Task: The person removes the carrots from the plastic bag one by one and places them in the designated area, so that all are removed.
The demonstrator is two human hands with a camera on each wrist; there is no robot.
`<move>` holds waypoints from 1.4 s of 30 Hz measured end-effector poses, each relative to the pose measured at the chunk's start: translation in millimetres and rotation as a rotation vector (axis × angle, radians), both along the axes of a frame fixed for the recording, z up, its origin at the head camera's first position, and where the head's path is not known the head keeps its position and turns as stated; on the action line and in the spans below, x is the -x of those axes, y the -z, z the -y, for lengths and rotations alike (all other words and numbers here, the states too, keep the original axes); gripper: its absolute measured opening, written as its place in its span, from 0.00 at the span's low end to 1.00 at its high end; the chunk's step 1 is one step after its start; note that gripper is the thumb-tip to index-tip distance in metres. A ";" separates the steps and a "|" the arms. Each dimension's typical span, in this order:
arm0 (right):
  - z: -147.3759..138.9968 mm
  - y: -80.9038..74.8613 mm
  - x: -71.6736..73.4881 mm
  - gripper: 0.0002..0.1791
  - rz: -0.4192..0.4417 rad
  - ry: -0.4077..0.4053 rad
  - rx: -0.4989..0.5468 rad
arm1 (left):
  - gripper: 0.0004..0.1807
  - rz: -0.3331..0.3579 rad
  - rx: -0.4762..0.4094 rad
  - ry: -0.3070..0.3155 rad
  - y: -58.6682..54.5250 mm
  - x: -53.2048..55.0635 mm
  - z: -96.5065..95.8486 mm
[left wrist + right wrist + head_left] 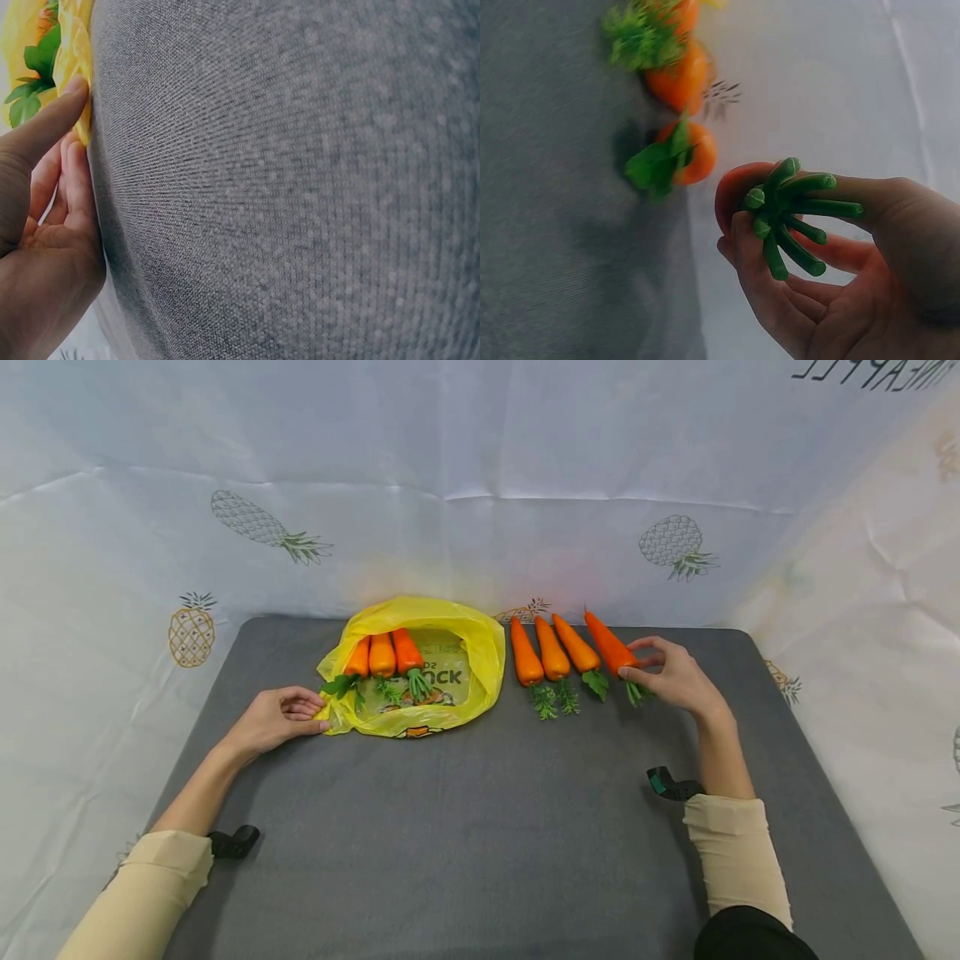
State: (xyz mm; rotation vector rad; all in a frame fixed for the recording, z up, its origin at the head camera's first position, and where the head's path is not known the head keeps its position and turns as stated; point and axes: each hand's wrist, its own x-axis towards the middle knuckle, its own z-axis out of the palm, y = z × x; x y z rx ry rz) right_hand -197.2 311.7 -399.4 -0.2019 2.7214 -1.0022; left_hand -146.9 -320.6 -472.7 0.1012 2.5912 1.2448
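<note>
Letters [444, 677] "CK" inside yellow bag [489, 652]

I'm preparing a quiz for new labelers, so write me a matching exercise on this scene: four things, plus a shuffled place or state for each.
Column one:
1. left hand
2. right hand
3. yellow bag
4. gray tabletop

Column two:
A. has three carrots in its opening
B. holds the rightmost carrot near its green stems
C. lies beneath the bag
D. pinches the bag's edge

Pairs: 1-D, 2-B, 3-A, 4-C
</note>
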 end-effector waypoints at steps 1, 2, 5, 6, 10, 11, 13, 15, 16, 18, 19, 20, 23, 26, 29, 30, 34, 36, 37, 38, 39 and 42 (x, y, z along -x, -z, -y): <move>-0.9 2.3 1.4 0.33 0.002 -0.003 0.002 | 0.27 -0.001 0.001 0.000 0.0 0.1 0.0; -1.8 4.8 2.8 0.33 0.003 -0.003 0.002 | 0.27 -0.001 0.000 0.001 -0.1 0.1 -0.1; -4.8 13.0 7.2 0.32 0.011 -0.008 0.004 | 0.27 -0.002 -0.004 0.001 0.1 0.0 -0.1; -5.6 15.6 8.7 0.33 0.015 -0.008 0.005 | 0.27 -0.002 -0.004 0.000 0.2 -0.2 -0.1; -6.7 22.5 12.7 0.34 0.034 -0.012 0.012 | 0.27 -0.005 -0.008 0.000 0.6 -0.6 0.2; -6.2 23.5 13.1 0.34 0.037 -0.015 0.012 | 0.27 -0.005 -0.007 -0.001 0.7 -0.7 0.4; -4.8 25.3 13.8 0.34 0.045 -0.018 0.012 | 0.27 -0.006 -0.009 -0.002 0.8 -0.8 0.6; -2.3 26.4 13.8 0.34 0.050 -0.021 0.005 | 0.27 -0.007 -0.011 -0.003 0.8 -0.9 0.8; -0.7 27.0 13.8 0.34 0.052 -0.023 -0.002 | 0.27 -0.007 -0.012 -0.003 0.7 -1.0 0.8; 2.4 28.1 13.6 0.34 0.055 -0.027 -0.015 | 0.27 -0.007 -0.015 -0.003 0.4 -1.1 0.7; 4.0 28.7 13.5 0.34 0.054 -0.031 -0.025 | 0.27 -0.006 -0.016 -0.003 0.3 -1.1 0.7; 5.7 29.0 13.3 0.34 0.053 -0.034 -0.032 | 0.27 -0.005 -0.017 -0.003 0.2 -1.1 0.7; 9.2 31.2 13.3 0.35 0.046 -0.050 -0.051 | 0.27 0.001 -0.019 -0.005 -0.2 -1.1 0.3; 12.8 32.2 12.6 0.35 0.037 -0.059 -0.065 | 0.27 0.009 -0.018 -0.007 -0.2 -1.0 0.1; 16.8 32.4 12.4 0.36 0.026 -0.060 -0.077 | 0.28 0.014 -0.019 -0.009 -0.4 -1.4 0.4; 17.9 32.4 12.6 0.36 0.023 -0.057 -0.081 | 0.28 0.014 -0.018 -0.010 -0.5 -1.7 0.4; 19.7 34.8 14.3 0.38 0.024 -0.047 -0.095 | 0.28 0.015 -0.015 -0.013 -1.2 -2.7 0.3; 19.4 35.0 14.6 0.39 0.033 -0.041 -0.103 | 0.28 0.013 -0.013 -0.013 -1.5 -2.9 -0.3; 18.9 34.8 14.6 0.39 0.036 -0.042 -0.106 | 0.28 0.013 -0.014 -0.013 -1.6 -3.0 -0.6; 18.5 34.4 14.5 0.39 0.042 -0.041 -0.106 | 0.28 0.012 -0.015 -0.013 -1.8 -3.1 -0.8; 17.9 33.4 14.2 0.39 0.048 -0.041 -0.104 | 0.28 0.012 -0.017 -0.013 -1.9 -3.2 -0.9; 16.5 30.9 12.8 0.39 0.062 -0.042 -0.090 | 0.27 0.007 -0.021 -0.012 -2.1 -3.4 -1.0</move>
